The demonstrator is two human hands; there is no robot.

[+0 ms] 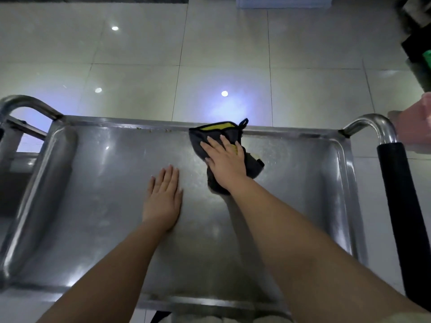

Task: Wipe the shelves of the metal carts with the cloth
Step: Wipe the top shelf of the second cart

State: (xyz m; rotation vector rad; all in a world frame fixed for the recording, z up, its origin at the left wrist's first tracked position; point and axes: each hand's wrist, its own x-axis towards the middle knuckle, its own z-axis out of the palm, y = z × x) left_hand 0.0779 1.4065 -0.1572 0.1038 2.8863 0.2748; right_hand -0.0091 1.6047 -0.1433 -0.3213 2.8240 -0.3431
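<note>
The metal cart's top shelf [98,206] fills the lower half of the head view, a shallow steel tray with raised rims. A dark grey cloth [215,134] with yellow trim and a small loop lies on the shelf near its far rim, right of centre. My right hand [225,159] presses flat on the cloth with straight, spread fingers. My left hand [164,197] rests palm down on the bare steel in the middle of the shelf, to the left of the cloth and apart from it. Small crumbs [151,130] sit along the far rim.
A curved steel handle with a black grip [396,194] rises at the cart's right end, and another steel handle [25,104] at the left end. Glossy tiled floor [210,54] lies beyond. A pink object [417,122] and dark items [419,54] stand at the right edge.
</note>
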